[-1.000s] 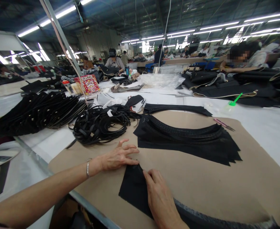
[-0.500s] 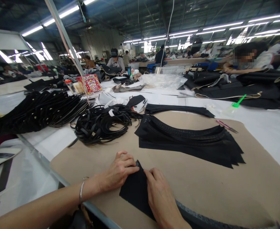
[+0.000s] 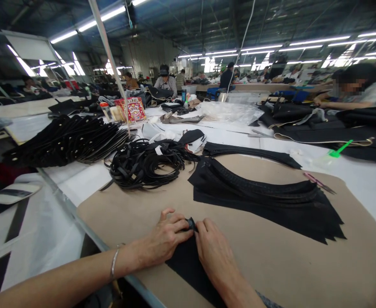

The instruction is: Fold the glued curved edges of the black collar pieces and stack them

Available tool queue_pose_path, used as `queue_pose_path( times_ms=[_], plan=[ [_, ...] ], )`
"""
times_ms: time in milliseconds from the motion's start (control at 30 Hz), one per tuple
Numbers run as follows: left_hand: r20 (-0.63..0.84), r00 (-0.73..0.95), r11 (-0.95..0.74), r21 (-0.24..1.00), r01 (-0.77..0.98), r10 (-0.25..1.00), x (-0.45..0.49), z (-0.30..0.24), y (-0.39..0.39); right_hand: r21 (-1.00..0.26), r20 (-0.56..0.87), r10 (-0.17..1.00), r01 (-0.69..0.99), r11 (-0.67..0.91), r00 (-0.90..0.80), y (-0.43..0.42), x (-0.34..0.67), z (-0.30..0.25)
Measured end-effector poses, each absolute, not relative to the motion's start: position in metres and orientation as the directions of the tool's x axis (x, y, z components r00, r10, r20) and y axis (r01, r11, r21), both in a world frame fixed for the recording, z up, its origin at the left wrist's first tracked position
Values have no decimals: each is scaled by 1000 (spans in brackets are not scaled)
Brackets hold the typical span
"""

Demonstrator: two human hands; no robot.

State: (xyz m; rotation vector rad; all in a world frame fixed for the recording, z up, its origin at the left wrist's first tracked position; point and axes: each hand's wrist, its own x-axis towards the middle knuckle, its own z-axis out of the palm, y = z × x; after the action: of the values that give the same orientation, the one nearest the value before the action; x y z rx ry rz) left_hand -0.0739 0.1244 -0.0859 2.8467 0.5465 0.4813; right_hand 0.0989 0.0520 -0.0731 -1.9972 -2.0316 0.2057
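A black fabric panel lies on the tan board in front of me. At its upper corner my left hand has its fingers closed on the edge, where a small dark folded bit shows between the two hands. Pressed against the same corner from the other side, my right hand grips it with bent fingers and covers part of the panel. Farther back on the board sits a stack of curved black fabric panels.
A coil of black straps lies beyond my left hand, with a pile of black pieces left of it. Pink-handled snips rest by the stack. A green-handled tool lies at the right. A co-worker sits across the table.
Both hands have drawn closer together at the panel's corner, whose tip is now folded between the fingers. The whole view has shifted, so things appear farther right.
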Motion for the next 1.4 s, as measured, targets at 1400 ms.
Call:
queue_pose_path(
  times_ms=[1400],
  plan=[
    [287, 880, -924, 161, 346, 379, -77, -79, 118, -635, -127, 992, 770, -68, -18, 81, 120, -62]
  ],
)
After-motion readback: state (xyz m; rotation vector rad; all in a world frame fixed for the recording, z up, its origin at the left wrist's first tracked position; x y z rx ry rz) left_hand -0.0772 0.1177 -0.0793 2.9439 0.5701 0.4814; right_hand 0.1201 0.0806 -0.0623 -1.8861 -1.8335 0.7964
